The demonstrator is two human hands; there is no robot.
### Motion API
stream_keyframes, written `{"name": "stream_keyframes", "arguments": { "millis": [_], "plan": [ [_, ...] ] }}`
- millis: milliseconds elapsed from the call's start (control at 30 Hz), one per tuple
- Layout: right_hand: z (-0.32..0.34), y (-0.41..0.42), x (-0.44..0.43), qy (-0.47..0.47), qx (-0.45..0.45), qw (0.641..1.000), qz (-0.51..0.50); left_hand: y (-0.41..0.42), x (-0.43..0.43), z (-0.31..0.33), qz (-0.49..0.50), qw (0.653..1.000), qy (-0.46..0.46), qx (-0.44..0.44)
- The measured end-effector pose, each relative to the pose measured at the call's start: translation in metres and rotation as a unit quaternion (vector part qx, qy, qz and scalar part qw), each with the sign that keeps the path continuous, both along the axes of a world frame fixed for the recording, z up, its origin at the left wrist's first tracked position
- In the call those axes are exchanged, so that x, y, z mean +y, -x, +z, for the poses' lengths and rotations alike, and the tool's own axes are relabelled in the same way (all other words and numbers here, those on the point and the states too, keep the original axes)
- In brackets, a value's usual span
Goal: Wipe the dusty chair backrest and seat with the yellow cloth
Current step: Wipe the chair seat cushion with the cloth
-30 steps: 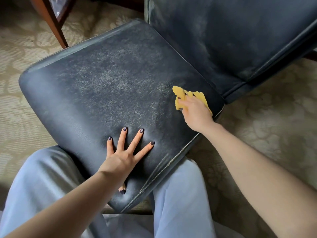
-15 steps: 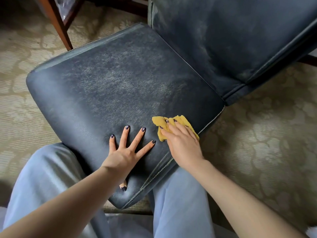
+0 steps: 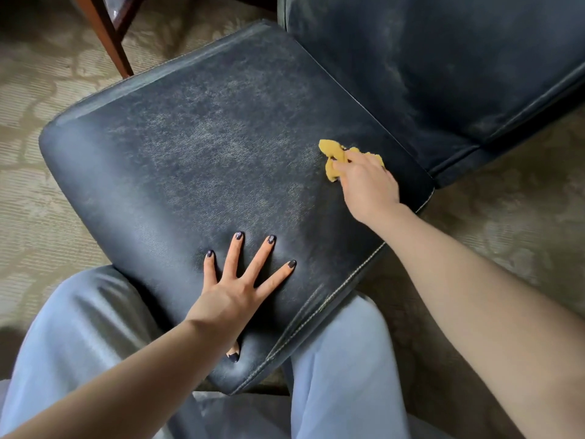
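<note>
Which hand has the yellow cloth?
The right hand grips the yellow cloth on the seat; the left hand lies flat, fingers spread, holding nothing.

The dusty chair seat (image 3: 196, 160) bears the yellow cloth (image 3: 330, 148) near its rear and the spread left hand (image 3: 235, 294).

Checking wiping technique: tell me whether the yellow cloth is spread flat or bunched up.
Bunched up. The yellow cloth shows as a crumpled wad gripped under the right hand on the seat, not laid flat.

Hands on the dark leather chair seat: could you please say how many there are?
2. The left hand lies flat, fingers spread, near the seat's front edge; the right hand grips the crumpled yellow cloth near the backrest.
</note>
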State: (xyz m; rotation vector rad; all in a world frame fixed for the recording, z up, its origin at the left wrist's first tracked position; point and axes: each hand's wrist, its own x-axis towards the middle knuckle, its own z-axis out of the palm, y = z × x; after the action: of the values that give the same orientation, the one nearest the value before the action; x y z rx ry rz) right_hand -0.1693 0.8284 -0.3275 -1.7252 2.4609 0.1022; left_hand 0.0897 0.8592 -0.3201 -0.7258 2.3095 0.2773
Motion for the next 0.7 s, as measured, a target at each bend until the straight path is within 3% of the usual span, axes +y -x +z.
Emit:
{"name": "stream_keyframes", "arguments": {
  "millis": [100, 267, 333, 433, 700],
  "plan": [
    [0.000, 0.010, -0.015, 0.000, -0.015, 0.999, -0.035, 0.000, 0.000, -0.002, -0.001, 1.000, -0.002, 0.001],
    [0.006, 0.021, -0.040, 0.026, -0.096, 0.979, -0.179, -0.001, -0.001, -0.003, 0.001, 1.000, -0.009, 0.008],
    [0.007, 0.014, -0.046, 0.027, -0.085, 0.973, -0.211, -0.001, 0.000, -0.003, 0.002, 1.000, -0.010, 0.009],
    [0.001, 0.003, -0.043, 0.017, -0.034, 0.988, -0.152, 0.000, 0.000, -0.003, 0.003, 1.000, -0.013, 0.008],
    [0.000, -0.033, 0.012, 0.039, -0.092, 0.995, 0.015, 0.000, -0.001, 0.001, 0.008, 1.000, -0.017, 0.000]
  ]
}}
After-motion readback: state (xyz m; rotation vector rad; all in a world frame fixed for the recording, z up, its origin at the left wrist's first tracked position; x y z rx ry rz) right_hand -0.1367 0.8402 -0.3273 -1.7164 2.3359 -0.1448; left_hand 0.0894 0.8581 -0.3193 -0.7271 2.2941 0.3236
